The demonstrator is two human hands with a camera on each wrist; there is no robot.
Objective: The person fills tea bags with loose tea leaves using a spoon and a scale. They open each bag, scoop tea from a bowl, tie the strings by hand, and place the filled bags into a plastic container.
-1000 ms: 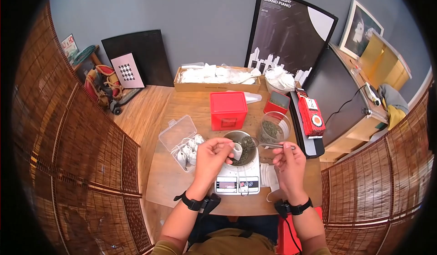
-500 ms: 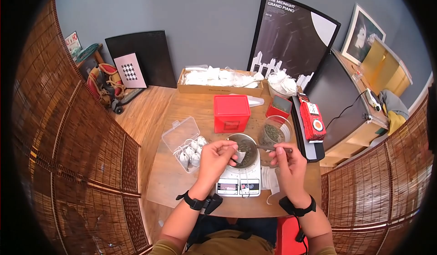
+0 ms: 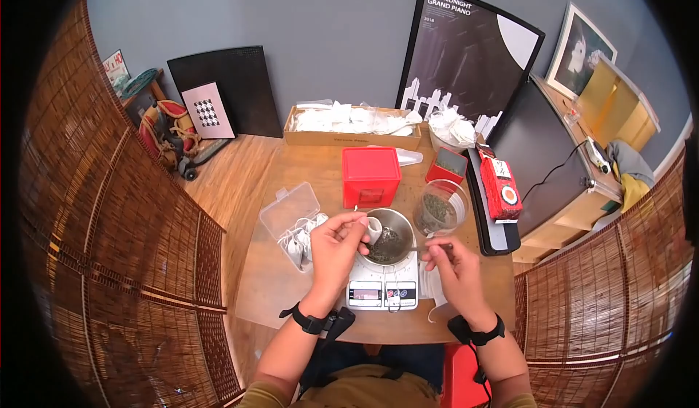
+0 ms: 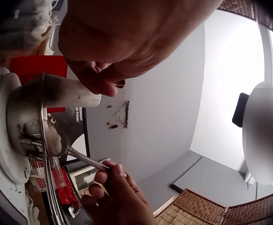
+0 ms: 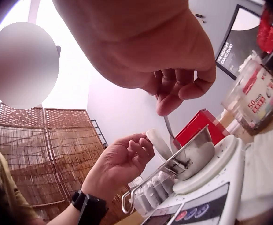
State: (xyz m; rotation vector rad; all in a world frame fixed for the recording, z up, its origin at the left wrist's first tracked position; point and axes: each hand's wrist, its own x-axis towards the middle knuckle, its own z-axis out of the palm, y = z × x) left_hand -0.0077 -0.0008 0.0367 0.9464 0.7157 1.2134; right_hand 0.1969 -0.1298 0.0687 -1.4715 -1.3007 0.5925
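Over a steel pot (image 3: 398, 238), my left hand (image 3: 335, 248) pinches a small white tea bag (image 3: 374, 229) by its side, its open mouth turned up. Dark dried tea leaves (image 3: 383, 249) lie in the bottom of the pot. My right hand (image 3: 454, 268) grips the handle of a metal spoon (image 4: 87, 159) to the right of the pot. In the left wrist view the spoon's bowl is at the pot's rim, close to the tea bag. The pot sits on a white kitchen scale (image 3: 364, 271), its long wire handle pointing toward me.
Filled tea bags (image 3: 297, 243) lie in an open clear plastic box at left. Behind the pot stands a red tin (image 3: 370, 178). A clear tub (image 3: 443, 208) of leaves, a smaller red container (image 3: 446, 166) and a red packet (image 3: 500, 189) are at right. A cardboard box (image 3: 349, 139) holds white bags.
My right hand has moved lower and slightly toward me with the spoon. The tea bag, tilted over the pot half a second ago, now stands more upright in my left hand.
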